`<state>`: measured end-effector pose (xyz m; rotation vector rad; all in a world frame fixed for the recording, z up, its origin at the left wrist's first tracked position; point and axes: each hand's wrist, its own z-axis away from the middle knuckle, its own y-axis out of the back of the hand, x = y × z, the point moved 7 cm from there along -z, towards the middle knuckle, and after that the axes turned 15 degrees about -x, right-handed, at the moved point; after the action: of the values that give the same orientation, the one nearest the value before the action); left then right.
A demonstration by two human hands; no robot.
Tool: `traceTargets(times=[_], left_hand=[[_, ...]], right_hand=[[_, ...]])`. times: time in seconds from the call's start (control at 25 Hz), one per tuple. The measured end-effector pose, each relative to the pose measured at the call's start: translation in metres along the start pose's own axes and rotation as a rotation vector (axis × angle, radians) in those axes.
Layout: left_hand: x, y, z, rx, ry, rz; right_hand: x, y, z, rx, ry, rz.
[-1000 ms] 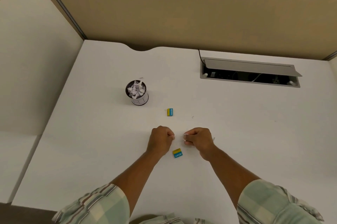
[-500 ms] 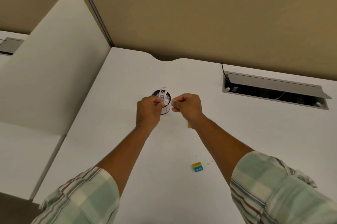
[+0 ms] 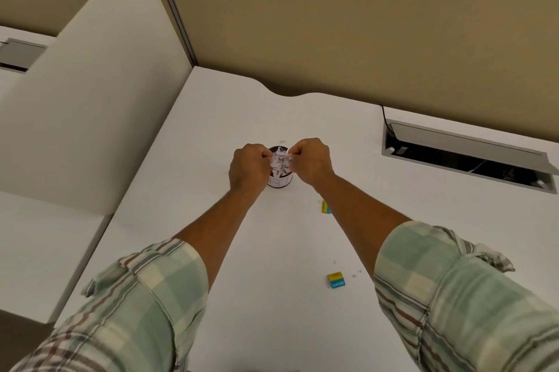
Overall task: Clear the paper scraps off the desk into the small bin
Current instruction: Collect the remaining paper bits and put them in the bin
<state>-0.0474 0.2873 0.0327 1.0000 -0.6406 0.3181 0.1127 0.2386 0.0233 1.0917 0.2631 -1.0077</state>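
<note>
We are holding both hands over the small bin (image 3: 280, 181), left hand (image 3: 248, 166) and right hand (image 3: 310, 161) curled, fingertips pinching at the crumpled paper scraps (image 3: 281, 161) heaped between them in its mouth. Nearer us than the right hand, two yellow-and-blue erasers (image 3: 325, 207) (image 3: 336, 280) are lying on the white desk (image 3: 211, 135), tiny flecks beside the nearer one.
</note>
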Motion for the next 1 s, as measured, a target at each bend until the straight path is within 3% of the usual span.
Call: traceTargets(times=[0.36, 0.56, 0.84, 1.0], left_hand=[[0.005, 0.000, 0.013, 0.039, -0.050, 0.072], [0.020, -0.011, 0.030, 0.030, -0.194, 0.075], [0.027, -0.090, 0.068, -0.215, -0.204, 0.009], [0.013, -0.149, 0.093, -0.373, -0.107, -0.081]], right_hand=[[0.009, 0.007, 0.014, 0.039, 0.054, -0.061], [0.044, 0.022, 0.039, 0.064, 0.023, -0.208], [0.146, 0.039, 0.106, 0.083, -0.093, -0.275], [0.216, 0.040, 0.153, 0.094, -0.211, -0.248]])
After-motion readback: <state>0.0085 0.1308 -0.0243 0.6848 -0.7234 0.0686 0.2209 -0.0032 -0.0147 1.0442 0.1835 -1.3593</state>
